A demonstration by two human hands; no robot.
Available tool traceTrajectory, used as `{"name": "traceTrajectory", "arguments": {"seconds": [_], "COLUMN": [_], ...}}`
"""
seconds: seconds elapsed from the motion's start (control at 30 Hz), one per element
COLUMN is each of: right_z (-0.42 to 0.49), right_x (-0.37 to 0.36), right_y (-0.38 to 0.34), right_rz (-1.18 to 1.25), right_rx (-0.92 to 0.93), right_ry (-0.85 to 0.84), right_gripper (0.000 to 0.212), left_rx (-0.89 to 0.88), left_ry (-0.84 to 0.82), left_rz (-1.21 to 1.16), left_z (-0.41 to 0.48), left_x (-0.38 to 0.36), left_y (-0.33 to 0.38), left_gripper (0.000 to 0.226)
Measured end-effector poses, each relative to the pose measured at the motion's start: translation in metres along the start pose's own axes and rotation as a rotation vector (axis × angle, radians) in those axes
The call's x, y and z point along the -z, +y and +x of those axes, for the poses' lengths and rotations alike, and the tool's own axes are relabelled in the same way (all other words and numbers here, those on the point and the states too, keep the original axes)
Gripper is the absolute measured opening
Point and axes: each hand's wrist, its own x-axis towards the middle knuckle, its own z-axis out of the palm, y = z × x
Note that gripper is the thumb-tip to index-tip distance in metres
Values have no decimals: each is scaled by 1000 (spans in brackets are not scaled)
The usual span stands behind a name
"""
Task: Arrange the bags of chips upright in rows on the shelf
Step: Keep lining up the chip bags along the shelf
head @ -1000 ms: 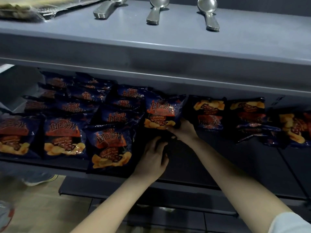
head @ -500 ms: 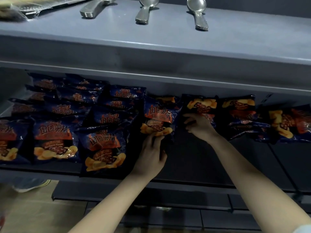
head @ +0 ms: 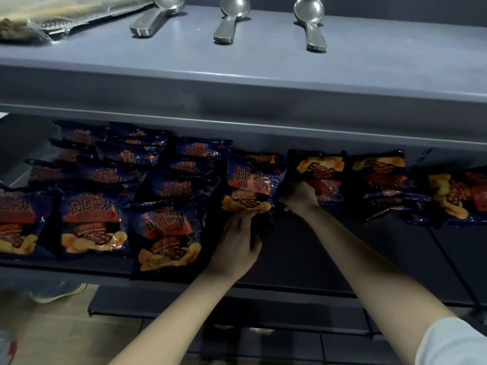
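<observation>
Left hand (head: 237, 241) grips a chip bag (head: 249, 185) printed 田园薯片; right hand (head: 299, 198) grasps a neighbouring upside-down bag (head: 321, 169) on the shelf (head: 290, 248).

Shop, by the look of it: grey retail shelving in stacked tiers. Lower shelf (head: 290, 259) holds rows of many identical chip bags (head: 95, 222), left and centre. Upper shelf (head: 263, 69) carries nested stacks of identical metal spoons (head: 226, 25) and wrapped goods (head: 52, 19), upper left.
</observation>
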Motion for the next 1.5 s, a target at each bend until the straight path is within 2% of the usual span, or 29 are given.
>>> {"name": "traceTrajectory", "arguments": {"seconds": [0.1,0.23,0.3,0.47,0.63,0.83,1.0,1.3,1.5], "right_z": [-1,-7,-7,-5,-7,-12,-28,-69,-82], "right_x": [1,3,5,25,53,87,102,90,81], "right_y": [3,5,6,6,-2,8,36,77,89], "right_rz": [49,193,180,114,138,280,389,316,206], "right_rx": [-7,11,74,224,335,241,224,275,327], "right_ry": [49,149,212,441,672,851,888,856,830], "right_gripper": [23,16,21,26,16,15,16,17,17], "left_rx": [5,3,-4,-2,-15,-33,-74,36,93], "left_ry": [3,4,8,17,-1,-88,-65,-161,-102], "left_rz": [-20,-1,5,4,69,114,134,276,230], "left_z": [0,0,1,2,1,1,12,46,77], "left_x": [-1,-1,-1,-4,-8,-15,-20,-37,-37], "left_y": [1,2,1,2,7,14,19,31,23], "left_gripper": [54,53,53,54,54,55,55,59,48]}}
